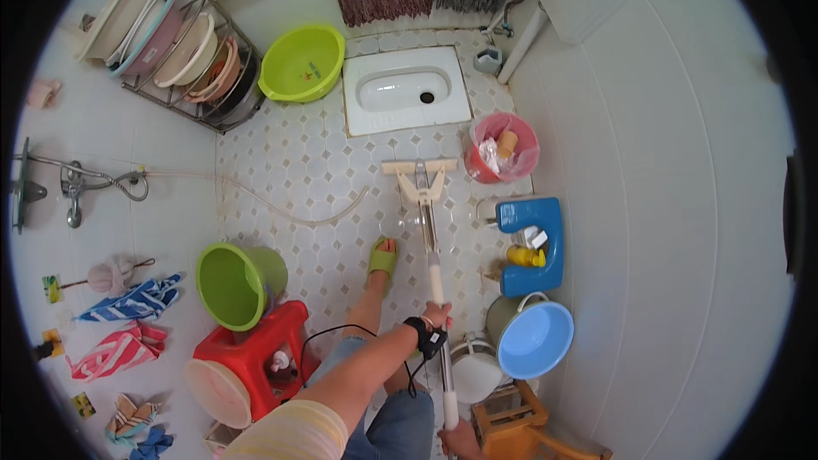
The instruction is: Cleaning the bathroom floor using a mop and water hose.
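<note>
A sponge mop (pixel 429 230) with a cream head (pixel 418 167) and a steel pole stands slanted across the tiled floor (pixel 300 160). Its head rests below the white squat toilet (pixel 409 86). Around the middle of the pole my left hand (pixel 438 314) is closed, with a black strap and a small device on its wrist. Lower down, near the bottom edge of the picture, my right hand (pixel 461 439) grips the pole's upper end. That hand is only partly in view.
Right of the mop are a red waste bin (pixel 482 163), a blue plastic stool (pixel 551 243), a bucket with a blue inside (pixel 537 338) and a wooden chair (pixel 511 421). Leftward stand a green bucket (pixel 230 284), a red stool (pixel 255 345) and a clear hose (pixel 281 209). A lime basin (pixel 303 67) leans behind.
</note>
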`<state>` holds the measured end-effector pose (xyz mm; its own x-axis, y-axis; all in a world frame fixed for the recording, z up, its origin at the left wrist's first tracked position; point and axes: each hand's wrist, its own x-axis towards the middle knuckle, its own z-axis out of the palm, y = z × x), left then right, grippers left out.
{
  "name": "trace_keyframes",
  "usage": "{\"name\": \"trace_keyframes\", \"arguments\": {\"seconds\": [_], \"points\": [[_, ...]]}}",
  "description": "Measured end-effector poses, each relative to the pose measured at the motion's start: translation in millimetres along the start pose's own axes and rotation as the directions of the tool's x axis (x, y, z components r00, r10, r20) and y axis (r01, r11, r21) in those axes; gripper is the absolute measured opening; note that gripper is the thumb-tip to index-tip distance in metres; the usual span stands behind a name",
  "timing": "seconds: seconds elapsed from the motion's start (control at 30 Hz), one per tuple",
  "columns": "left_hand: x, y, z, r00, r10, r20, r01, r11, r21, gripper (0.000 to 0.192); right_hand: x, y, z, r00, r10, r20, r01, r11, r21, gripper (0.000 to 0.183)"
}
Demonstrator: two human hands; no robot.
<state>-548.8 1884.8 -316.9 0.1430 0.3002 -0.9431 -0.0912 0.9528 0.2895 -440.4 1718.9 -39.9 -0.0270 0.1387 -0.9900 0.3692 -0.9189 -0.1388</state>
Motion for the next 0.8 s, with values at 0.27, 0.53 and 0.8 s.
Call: {"name": "trace_keyframes", "arguments": {"seconds": [0.27,0.53,0.8], "points": [[53.4,291.5,-55.7,0.983,0.178,-0.049,-0.179,0.983,-0.037,0.032,108.7,-285.8,-43.1,0.947,-0.322,0.001,0.303,0.891,0.338,0.006],[-61.8,283.8,-49.5,0.934,0.069,0.349,-0.077,0.997,0.008,0.022,9.3,-256.1,-50.8,0.999,-0.011,-0.030,0.010,0.999,-0.040,0.025],[-50.4,236.6,-39.1,0.985,-0.088,0.152,0.085,0.996,0.023,0.026,-24.4,-276.0,-53.7,0.998,0.056,-0.018,-0.058,0.992,-0.113,0.024]]}}
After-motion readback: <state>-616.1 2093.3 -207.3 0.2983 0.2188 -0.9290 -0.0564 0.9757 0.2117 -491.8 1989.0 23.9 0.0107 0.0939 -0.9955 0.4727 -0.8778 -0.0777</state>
